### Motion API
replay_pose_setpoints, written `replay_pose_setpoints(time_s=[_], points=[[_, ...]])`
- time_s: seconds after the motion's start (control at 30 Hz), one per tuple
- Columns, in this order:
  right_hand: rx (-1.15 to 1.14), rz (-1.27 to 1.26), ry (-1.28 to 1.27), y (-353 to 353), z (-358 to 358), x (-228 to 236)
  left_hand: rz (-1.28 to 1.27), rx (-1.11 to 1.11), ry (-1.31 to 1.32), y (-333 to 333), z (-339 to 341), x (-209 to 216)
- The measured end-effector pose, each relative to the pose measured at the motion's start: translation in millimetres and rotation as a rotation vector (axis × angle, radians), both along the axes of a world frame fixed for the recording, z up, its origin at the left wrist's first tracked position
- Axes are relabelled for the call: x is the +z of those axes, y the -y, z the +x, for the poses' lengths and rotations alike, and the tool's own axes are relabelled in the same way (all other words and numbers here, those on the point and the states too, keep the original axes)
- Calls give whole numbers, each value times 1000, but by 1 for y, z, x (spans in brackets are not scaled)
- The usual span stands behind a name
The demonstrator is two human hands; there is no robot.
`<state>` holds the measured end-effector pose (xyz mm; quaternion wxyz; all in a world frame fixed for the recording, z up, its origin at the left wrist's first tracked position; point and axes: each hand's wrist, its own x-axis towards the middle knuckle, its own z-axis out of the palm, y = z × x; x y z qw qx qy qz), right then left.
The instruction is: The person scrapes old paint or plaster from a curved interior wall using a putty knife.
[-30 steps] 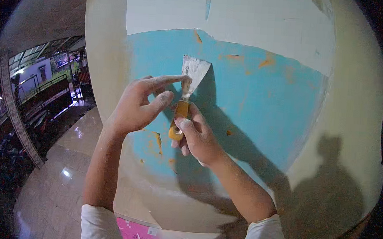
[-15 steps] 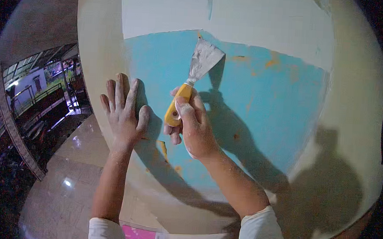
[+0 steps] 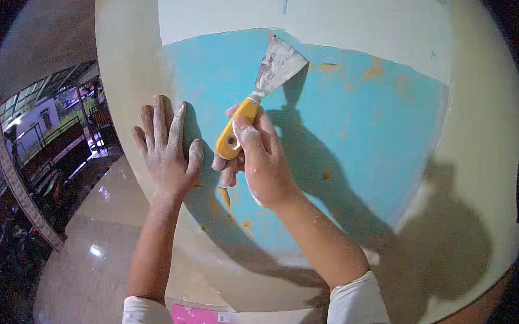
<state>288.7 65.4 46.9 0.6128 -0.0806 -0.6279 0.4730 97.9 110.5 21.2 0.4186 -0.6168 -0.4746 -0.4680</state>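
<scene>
My right hand (image 3: 259, 153) grips a putty knife (image 3: 241, 125) by its yellow handle, thumb along the side. Its wide metal blade (image 3: 280, 67), smeared with pale residue, points up against the turquoise patch (image 3: 368, 133) of the wall, near the edge of a white section (image 3: 363, 26). My left hand (image 3: 168, 153) rests flat on the wall at the patch's left side, fingers spread and dusted white. Orange-brown marks and chipped spots show in the turquoise paint.
A pale beige wall surface (image 3: 463, 133) surrounds the patch, with shadows of my arms and head across it. Shiny floor tiles (image 3: 97, 235) lie at lower left, beyond them a doorway with railings (image 3: 52, 143). A pink printed package (image 3: 199, 321) sits at the bottom edge.
The view has shifted slightly. My right hand and the putty knife sit a little higher and further left in the picture, blade still at the upper turquoise edge. The left hand stays on the wall.
</scene>
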Motion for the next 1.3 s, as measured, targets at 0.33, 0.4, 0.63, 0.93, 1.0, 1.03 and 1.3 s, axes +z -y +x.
replay_pose_setpoints(time_s=[0.33, 0.4, 0.63, 0.93, 1.0, 1.03, 1.3], points=[[-60, -15, 10, 6, 5, 2, 13, -8, -1, 2, 0, 0], [-42, -19, -11, 6, 11, 8, 29, -11, -6, 1, -1, -1], [-212, -49, 146, 14, 38, -20, 3, -26, 23, 3, 3, 0], [-481, 60, 144, 12, 76, -14, 21, 6, 83, 0, 5, -7], [-429, -1, 118, 19, 81, -15, 54, -6, 85, -4, 9, -12], [-456, 22, 114, 15, 84, -18, 35, 4, 87, -2, 10, -12], [-567, 121, 157, 4, 100, -28, 28, 4, 106, -7, 7, -14]])
